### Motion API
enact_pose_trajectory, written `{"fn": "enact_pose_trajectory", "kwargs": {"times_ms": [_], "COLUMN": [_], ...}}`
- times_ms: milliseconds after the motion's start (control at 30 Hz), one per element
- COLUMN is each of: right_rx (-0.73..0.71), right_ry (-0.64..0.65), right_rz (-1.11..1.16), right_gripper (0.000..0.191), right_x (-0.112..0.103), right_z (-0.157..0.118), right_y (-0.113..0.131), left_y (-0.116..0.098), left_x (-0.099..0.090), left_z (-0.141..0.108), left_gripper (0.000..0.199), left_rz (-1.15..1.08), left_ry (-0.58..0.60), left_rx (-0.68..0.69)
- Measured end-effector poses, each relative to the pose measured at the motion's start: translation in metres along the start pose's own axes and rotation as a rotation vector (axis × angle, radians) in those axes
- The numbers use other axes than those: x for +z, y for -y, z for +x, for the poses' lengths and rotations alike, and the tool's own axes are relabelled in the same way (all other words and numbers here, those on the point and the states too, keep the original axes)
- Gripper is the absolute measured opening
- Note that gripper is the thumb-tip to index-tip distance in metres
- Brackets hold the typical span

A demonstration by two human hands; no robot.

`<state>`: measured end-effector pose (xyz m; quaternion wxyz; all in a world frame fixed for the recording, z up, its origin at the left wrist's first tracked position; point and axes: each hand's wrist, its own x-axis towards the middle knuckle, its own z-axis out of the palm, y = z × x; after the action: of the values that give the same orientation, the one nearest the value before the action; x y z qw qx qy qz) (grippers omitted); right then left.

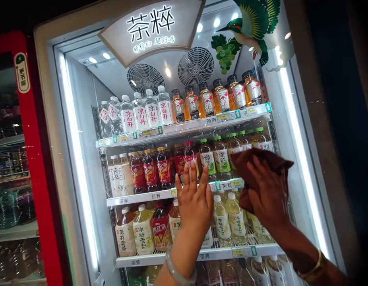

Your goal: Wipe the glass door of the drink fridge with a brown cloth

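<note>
My left hand (192, 204), a pale bangle (179, 266) on its wrist, lies flat with fingers spread against the glass door of a lit drinks fridge. It holds nothing. To the right, my right hand (269, 192) presses a folded brown cloth (261, 157) to the same glass, its fingers laid over the fabric. A gold bracelet (313, 266) circles that wrist. Behind the glass, the cloth covers part of the green-capped tea bottles (222, 155), and my left hand hides some bottles on the middle and lower shelves.
Clear water bottles (128, 115) and amber drink bottles (206, 101) fill the top shelf. Red-labelled bottles (150, 169) stand below. A lit sign (152, 29) and a bird picture (249, 28) are at the top. A red-framed fridge (31, 159) stands at left.
</note>
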<state>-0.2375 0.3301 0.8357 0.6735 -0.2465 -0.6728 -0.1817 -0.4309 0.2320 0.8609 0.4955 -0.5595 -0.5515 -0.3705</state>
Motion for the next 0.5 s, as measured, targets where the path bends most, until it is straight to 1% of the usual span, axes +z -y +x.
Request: {"fn": "enact_pose_trajectory", "kwargs": {"times_ms": [67, 133, 200, 233, 300, 367, 433, 500], "right_rx": [0.044, 0.049, 0.009, -0.029, -0.125, -0.208, -0.244, -0.214], "right_ry": [-0.059, -0.087, -0.057, -0.023, 0.062, 0.118, 0.125, 0.093], "right_rz": [0.01, 0.002, -0.001, 0.001, -0.002, -0.014, -0.028, -0.038], "right_gripper": [0.067, 0.067, 0.068, 0.069, 0.071, 0.075, 0.077, 0.076], "right_x": [0.001, 0.007, 0.016, 0.021, 0.029, 0.033, 0.032, 0.028], "right_z": [0.039, 0.073, 0.091, 0.092, 0.076, 0.047, 0.018, 0.006], "right_y": [0.0, 0.011, 0.031, 0.042, 0.062, 0.071, 0.068, 0.054], "left_y": [0.006, 0.012, 0.017, 0.02, 0.025, 0.032, 0.039, 0.046], "left_x": [0.0, -0.001, -0.003, -0.004, -0.008, -0.013, -0.017, -0.02], "left_z": [0.025, 0.047, 0.058, 0.059, 0.051, 0.035, 0.019, 0.009], "left_gripper": [0.066, 0.066, 0.065, 0.065, 0.062, 0.061, 0.062, 0.064], "left_rz": [0.003, 0.004, 0.005, 0.007, 0.013, 0.018, 0.024, 0.034], "left_ry": [-0.026, -0.046, -0.056, -0.058, -0.06, -0.05, -0.027, -0.007], "left_rx": [0.014, 0.013, -0.011, -0.026, -0.047, -0.057, -0.048, -0.03]}}
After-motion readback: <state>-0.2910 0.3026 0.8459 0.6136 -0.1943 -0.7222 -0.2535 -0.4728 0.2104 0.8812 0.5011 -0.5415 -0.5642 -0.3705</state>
